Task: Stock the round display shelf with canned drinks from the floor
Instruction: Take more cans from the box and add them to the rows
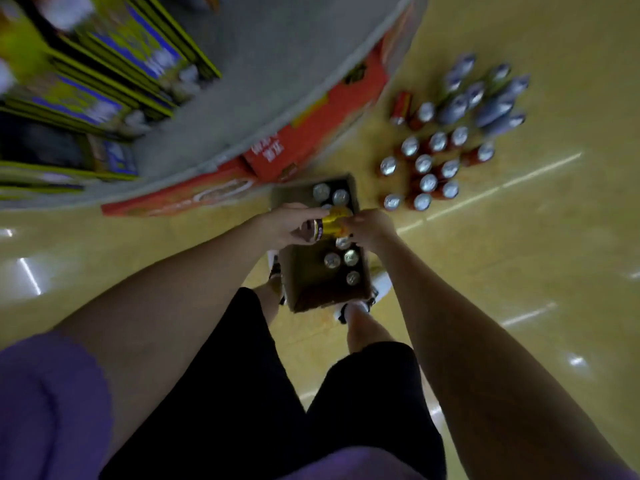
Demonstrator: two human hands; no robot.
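A gold and dark can [330, 226] lies sideways between my two hands, above an open cardboard box [304, 289] on the floor between my feet. My left hand [287, 226] grips its dark end and my right hand [372, 228] holds its gold end. Several silver-topped cans [341, 259] stand inside the box. The round grey display shelf [263, 74] curves across the upper left, at about arm's length.
Red cartons [311, 133] line the base under the shelf rim. Yellow and blue boxes [114, 60] sit on the shelf at the left. Several red cans [427, 168] and blue-grey cans [485, 98] stand on the yellow floor to the right.
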